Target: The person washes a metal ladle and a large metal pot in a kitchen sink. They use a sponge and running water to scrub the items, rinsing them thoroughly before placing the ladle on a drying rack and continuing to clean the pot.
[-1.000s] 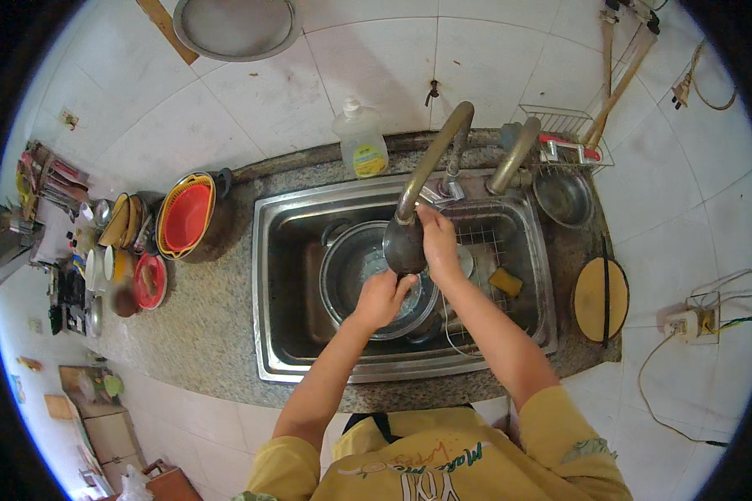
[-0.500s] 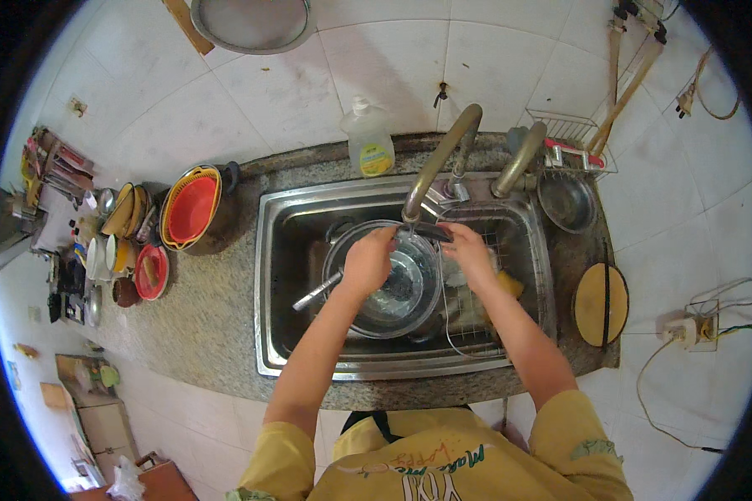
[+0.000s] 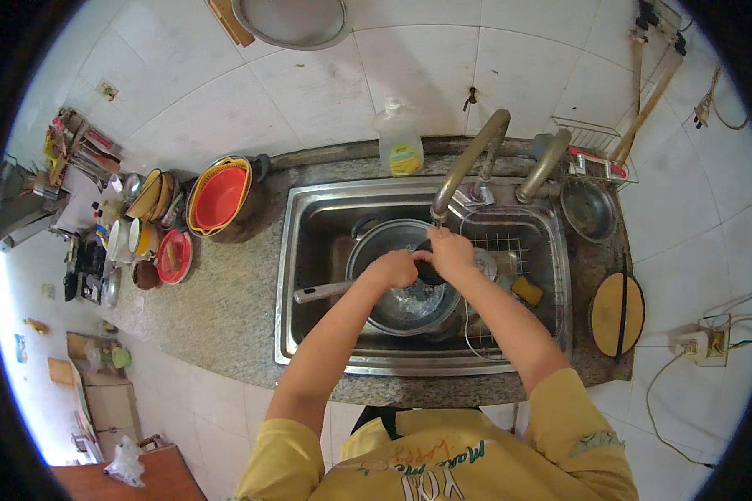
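Observation:
Under the tap spout, both of my hands meet over a large metal pot point(image 3: 376, 318) holding clear water. Between them is a small dark object point(image 3: 429, 272), rounded on its visible side; its exact kind is hidden by my fingers. My left hand point(image 3: 394, 270) is closed at its left edge, and my right hand point(image 3: 452, 253) grips it from above right, close below the tap point(image 3: 468, 159). A grey handle point(image 3: 323, 291) sticks out over the pot's left side, beneath my left forearm; what it belongs to is hidden.
The steel sink point(image 3: 286, 250) also holds a wire rack point(image 3: 510, 250) and a yellow sponge point(image 3: 526, 290). Behind it stands a soap bottle point(image 3: 402, 150). A red basket point(image 3: 222, 194) is left; a metal bowl point(image 3: 589, 209) and round board point(image 3: 617, 316) are right.
The dark object has turned from a thin edge-on shape to a rounder one and sits lower over the pot. My hands have come closer together. The whole view has shifted slightly.

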`<state>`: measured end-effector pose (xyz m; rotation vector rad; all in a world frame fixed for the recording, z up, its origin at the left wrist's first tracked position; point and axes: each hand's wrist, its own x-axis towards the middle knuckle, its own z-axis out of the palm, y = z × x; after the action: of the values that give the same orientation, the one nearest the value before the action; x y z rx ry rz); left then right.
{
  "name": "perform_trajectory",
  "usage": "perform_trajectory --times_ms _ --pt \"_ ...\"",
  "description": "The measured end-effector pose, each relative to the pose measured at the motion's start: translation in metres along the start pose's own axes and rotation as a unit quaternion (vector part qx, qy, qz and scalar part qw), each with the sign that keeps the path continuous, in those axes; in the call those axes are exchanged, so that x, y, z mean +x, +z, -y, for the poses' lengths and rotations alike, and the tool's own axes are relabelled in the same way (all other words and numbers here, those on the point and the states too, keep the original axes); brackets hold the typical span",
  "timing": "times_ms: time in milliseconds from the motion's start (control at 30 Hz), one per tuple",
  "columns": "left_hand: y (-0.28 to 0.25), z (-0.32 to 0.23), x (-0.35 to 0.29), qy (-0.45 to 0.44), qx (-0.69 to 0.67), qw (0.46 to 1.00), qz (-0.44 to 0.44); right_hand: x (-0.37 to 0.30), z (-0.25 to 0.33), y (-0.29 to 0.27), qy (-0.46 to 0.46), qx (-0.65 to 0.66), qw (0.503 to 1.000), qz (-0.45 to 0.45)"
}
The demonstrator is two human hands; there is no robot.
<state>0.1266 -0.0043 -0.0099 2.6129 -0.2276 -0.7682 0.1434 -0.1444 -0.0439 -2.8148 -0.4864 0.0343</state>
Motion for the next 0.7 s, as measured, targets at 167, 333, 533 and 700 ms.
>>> perform_trajectory --times_ms 167,333,533,700 --pt "0.022 0.027 0.012 0.03 -0.045 0.997 -0.061 0.005 -0.023 0.008 0.032 0.028 0.999 -0.001" --pt "0.029 0.02 0.017 0.063 -0.133 0.986 -0.076 -0.019 -0.026 0.008 0.151 0.145 0.972 -0.104" --pt "0.035 -0.006 0.029 -0.007 -0.309 0.94 -0.146 -0.033 -0.031 -0.005 0.282 0.63 0.722 -0.053" --pt "0.014 -0.036 0.029 -0.048 -0.208 0.966 -0.144 -0.036 -0.052 -0.015 0.194 0.572 0.797 0.002"
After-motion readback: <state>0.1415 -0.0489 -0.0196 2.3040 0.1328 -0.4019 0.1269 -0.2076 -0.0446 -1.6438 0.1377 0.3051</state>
